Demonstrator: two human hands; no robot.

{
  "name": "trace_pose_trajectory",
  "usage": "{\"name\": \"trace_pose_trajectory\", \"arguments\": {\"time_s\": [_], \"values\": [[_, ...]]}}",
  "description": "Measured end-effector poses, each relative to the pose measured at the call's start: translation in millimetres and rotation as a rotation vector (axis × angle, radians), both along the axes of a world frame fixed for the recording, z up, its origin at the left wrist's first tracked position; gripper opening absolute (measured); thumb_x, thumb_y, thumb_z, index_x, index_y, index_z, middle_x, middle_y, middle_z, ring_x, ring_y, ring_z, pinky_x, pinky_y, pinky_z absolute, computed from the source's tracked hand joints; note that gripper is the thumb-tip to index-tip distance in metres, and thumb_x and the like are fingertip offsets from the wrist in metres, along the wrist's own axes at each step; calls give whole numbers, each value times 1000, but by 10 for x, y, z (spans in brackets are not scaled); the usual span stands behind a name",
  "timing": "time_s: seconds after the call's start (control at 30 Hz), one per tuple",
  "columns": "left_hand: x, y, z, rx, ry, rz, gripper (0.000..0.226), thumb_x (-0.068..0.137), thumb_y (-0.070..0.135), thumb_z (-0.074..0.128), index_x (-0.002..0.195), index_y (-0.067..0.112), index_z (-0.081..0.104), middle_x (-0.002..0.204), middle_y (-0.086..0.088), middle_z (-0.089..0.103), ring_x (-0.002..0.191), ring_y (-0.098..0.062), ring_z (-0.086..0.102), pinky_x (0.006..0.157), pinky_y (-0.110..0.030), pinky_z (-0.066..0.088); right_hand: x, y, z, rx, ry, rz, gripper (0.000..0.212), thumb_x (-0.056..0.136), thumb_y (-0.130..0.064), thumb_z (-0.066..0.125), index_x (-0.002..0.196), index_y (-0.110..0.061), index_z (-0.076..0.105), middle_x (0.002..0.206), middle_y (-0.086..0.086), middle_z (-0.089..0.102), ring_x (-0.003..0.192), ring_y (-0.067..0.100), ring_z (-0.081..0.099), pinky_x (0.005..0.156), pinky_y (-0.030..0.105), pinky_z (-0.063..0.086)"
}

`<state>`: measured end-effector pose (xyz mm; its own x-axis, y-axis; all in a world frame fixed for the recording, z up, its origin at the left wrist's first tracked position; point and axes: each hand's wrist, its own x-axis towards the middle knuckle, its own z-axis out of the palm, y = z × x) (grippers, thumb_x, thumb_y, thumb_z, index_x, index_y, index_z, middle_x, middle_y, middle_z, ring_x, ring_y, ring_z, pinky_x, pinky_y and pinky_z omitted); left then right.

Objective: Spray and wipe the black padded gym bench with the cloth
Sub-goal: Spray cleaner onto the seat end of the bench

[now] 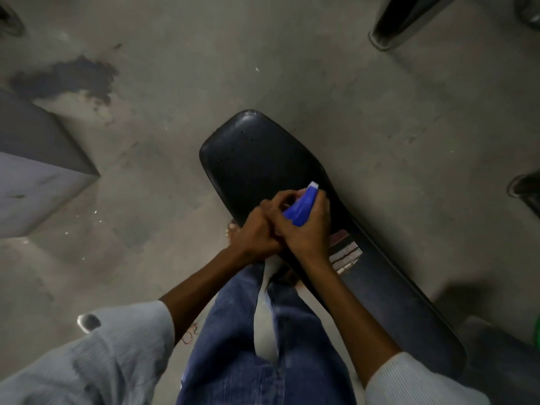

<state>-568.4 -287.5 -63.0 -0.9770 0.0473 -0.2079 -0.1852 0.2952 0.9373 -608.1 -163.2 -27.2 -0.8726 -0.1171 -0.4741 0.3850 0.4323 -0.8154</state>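
Black padded gym bench (251,159) runs from centre frame toward 5 o'clock, its rounded end pointing to 11 o'clock; pale droplets or specks dot the pad near that end. Right hand (306,229) has its grip closed around a blue spray bottle (301,207), white nozzle tip aimed toward 1 o'clock, held just above the pad. Left hand (257,232) presses against the right at 9 o'clock of the bottle, fingers curled at the bottle's side; cannot tell whether its grip holds anything. A white cloth (267,311) hangs below the hands, between the jeans-clad legs (233,346); its upper end is hidden behind the hands. A striped patch (344,252) sits on the pad just at 4 o'clock of the right wrist. Grey box (38,171) stands on the concrete floor (292,54) at 9 o'clock, well apart from the bench.
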Motion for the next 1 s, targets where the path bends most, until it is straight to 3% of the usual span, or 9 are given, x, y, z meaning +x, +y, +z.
{"name": "trace_pose_trajectory", "arguments": {"time_s": [0.17, 0.27, 0.37, 0.47, 0.53, 0.6, 0.77, 0.9, 1.0], "values": [[77, -404, 14, -52, 22, 182, 33, 93, 21, 71, 124, 15, 63, 96, 5, 72, 83, -10, 73, 76, -20, 57, 79, 91, -140, -171, -75, 296, 93, 64, -49, 101, 141, -43, 49, 147, -7, 56, 135, 10, 58, 109, 33, 55], [182, -662, -59, -177, 38, 259, 10, 94, 26, 72, 99, 21, 65, 77, 13, 65, 69, -1, 64, 64, -16, 46, 53, 120, -349, -144, -107, 198, 77, 73, -39, 99, 138, -35, 59, 141, -4, 63, 131, 9, 61, 107, 31, 55], [281, -827, -168, -203, -21, 281, 22, 101, 34, 70, 87, 18, 66, 71, 2, 66, 65, -16, 66, 60, -38, 53, 40, 16, -739, 53, -139, -43, 57, 88, -31, 89, 137, -21, 61, 140, 8, 63, 132, 28, 63, 101, 37, 56], [373, -1010, -290, -222, -19, 226, 14, 104, 37, 65, 99, 24, 66, 76, -2, 69, 66, -19, 66, 63, -44, 54, 75, -46, -1188, 505, -148, 131, 99, 89, -46, 84, 166, -13, 31, 171, 19, 30, 159, 41, 31, 121, 58, 41], [425, -1111, -355, -263, -28, 211, 5, 104, 32, 68, 106, 32, 64, 77, 1, 69, 66, -17, 66, 63, -40, 55, 158, -41, -1437, 636, -214, 259, 126, 85, -52, 86, 173, -12, 5, 181, 19, 1, 168, 41, 1, 130, 66, 24], [489, -1184, -414, -282, -85, 233, 16, 103, 30, 71, 96, 41, 62, 71, 6, 67, 63, -16, 65, 61, -33, 56, 274, -45, -1637, 706, -230, 349, 141, 80, -53, 90, 172, -12, -9, 180, 21, -14, 167, 44, -12, 132, 68, 17], [671, -1328, -657, -326, -227, 231, 39, 101, 33, 72, 69, 37, 51, 55, 11, 51, 52, -9, 52, 57, -12, 39, 457, -153, -1854, 872, -157, 352, 155, 71, -54, 97, 171, -12, -14, 178, 26, -17, 167, 47, -10, 131, 67, 16], [767, -1365, -767, -370, -301, 166, 38, 101, 30, 71, 71, 34, 48, 57, 13, 48, 57, 1, 57, 58, -6, 42, 443, -168, -1862, 905, -153, 344, 155, 70, -52, 98, 171, -12, -13, 179, 26, -15, 167, 47, -8, 132, 67, 19], [831, -1393, -823, -417, -349, 62, 32, 100, 32, 72, 75, 32, 53, 59, 12, 50, 51, -4, 52, 58, -11, 37, 441, -174, -1823, 912, -151, 355, 154, 71, -51, 98, 172, -12, -12, 179, 26, -13, 167, 47, -8, 133, 67, 18]]}}
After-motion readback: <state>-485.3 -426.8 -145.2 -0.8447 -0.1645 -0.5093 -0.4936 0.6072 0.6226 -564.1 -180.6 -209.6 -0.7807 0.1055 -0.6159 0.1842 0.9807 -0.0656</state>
